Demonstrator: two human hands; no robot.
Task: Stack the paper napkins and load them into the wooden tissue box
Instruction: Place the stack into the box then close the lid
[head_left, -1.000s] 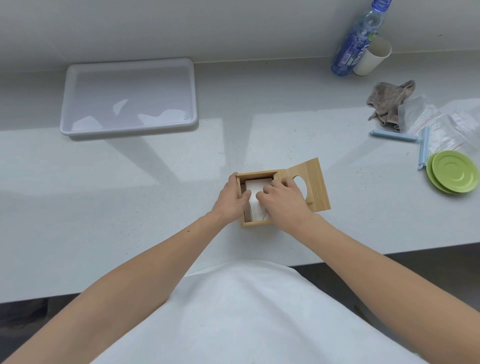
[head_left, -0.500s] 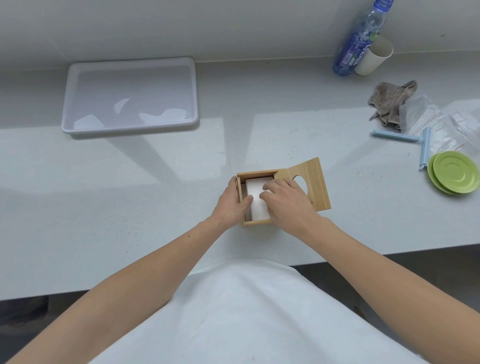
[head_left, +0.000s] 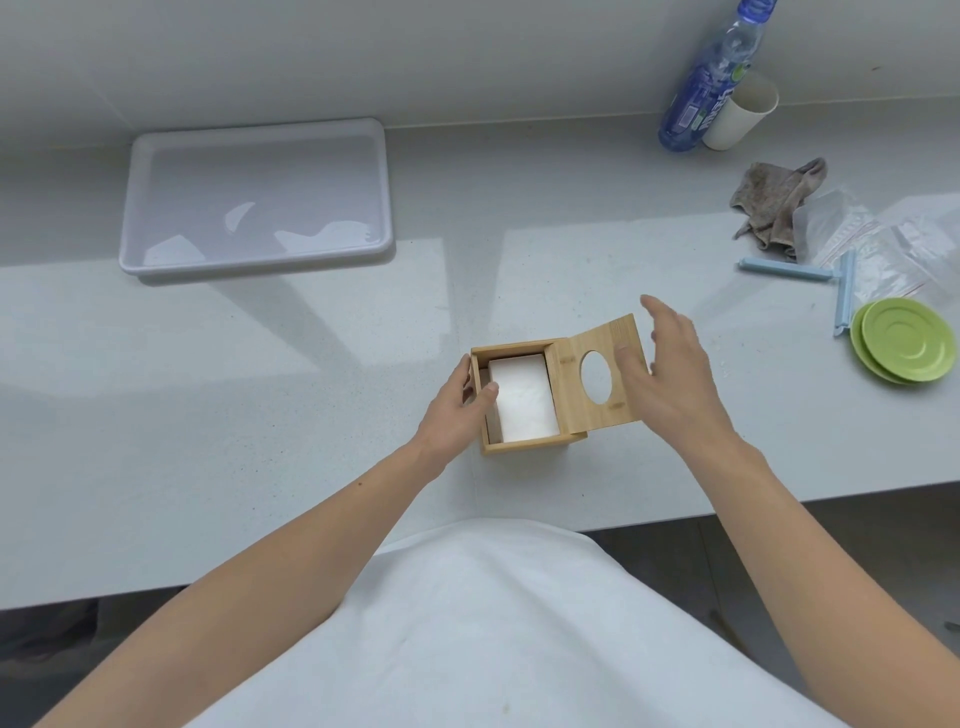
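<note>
A wooden tissue box (head_left: 519, 446) stands near the counter's front edge. A stack of white paper napkins (head_left: 522, 397) lies inside it, visible through the uncovered left part. The wooden lid (head_left: 574, 387) with an oval hole sits slid partway off to the right, covering the box's right side. My left hand (head_left: 457, 410) holds the box's left wall, thumb hooked over the rim and touching the napkins. My right hand (head_left: 670, 364) hovers with spread fingers over the lid's right end, thumb resting on the lid.
A white tray (head_left: 254, 200) sits at the back left. At the right are a blue bottle (head_left: 701, 88), a paper cup (head_left: 743, 111), a grey rag (head_left: 776, 200), plastic bags (head_left: 893, 249), blue bag clips (head_left: 784, 270) and green saucers (head_left: 901, 340).
My right hand has lifted out of the box and moved right to the lid's far end. The napkins now lie flat and uncovered in the box. The left hand stays on the box.
</note>
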